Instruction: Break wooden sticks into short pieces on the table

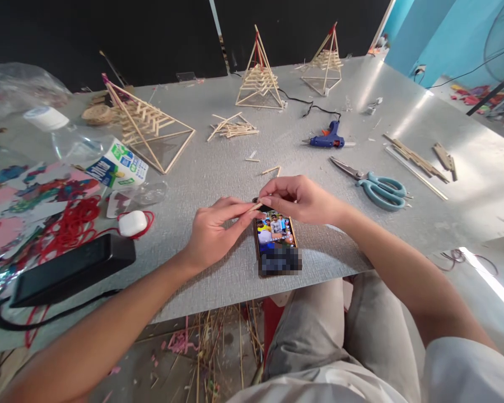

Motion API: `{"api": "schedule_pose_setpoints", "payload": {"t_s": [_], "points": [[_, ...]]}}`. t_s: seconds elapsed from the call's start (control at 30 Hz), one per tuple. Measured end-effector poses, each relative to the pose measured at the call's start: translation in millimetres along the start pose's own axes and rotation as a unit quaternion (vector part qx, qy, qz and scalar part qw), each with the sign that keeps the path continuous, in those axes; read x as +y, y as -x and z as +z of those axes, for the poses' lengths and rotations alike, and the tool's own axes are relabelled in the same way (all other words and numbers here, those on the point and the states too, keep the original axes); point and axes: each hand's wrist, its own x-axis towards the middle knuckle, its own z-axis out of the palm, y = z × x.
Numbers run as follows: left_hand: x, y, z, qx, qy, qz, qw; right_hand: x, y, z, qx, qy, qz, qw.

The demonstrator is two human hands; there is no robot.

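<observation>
White fabric shirt sits nearest, and beyond the near edge of the grey textured counter, above a lit-screened rectangular phone, left hand and right hand pinch a short pale wooden stick in a narrow grip, probably best steadied with light, even pressure.

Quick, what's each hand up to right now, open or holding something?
Left hand: closed, pinching a short wooden stick.
Right hand: closed, seemingly pinching the same stick's far end; its grip is partly hidden.
</observation>
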Motion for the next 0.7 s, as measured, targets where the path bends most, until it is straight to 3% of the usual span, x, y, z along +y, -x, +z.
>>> {"api": "schedule_pose_setpoints", "payload": {"t_s": [0.13, 0.33, 0.5, 0.7], "points": [[-2.0, 0.4, 0.7, -0.001, -0.010, 0.003, 1.000, -0.8, 2.1, 1.4, 0.007, 0.056, -0.021, 0.998], [-0.8, 0.8, -1.8, -0.026, 0.028, -0.008, 0.999, -8.5, 4.5, -7.1, -0.055, 0.025, -0.006, 0.998], [0.9, -1.4, -4.8, -0.063, 0.102, -0.023, 0.993, -13.1, 6.0, -5.5, -0.053, 0.035, -0.020, 0.998], [4.1, -4.0, -7.2, -0.066, 0.124, -0.005, 0.990, -15.7, 8.4, 0.6, -0.050, 0.037, -0.021, 0.998]]}}
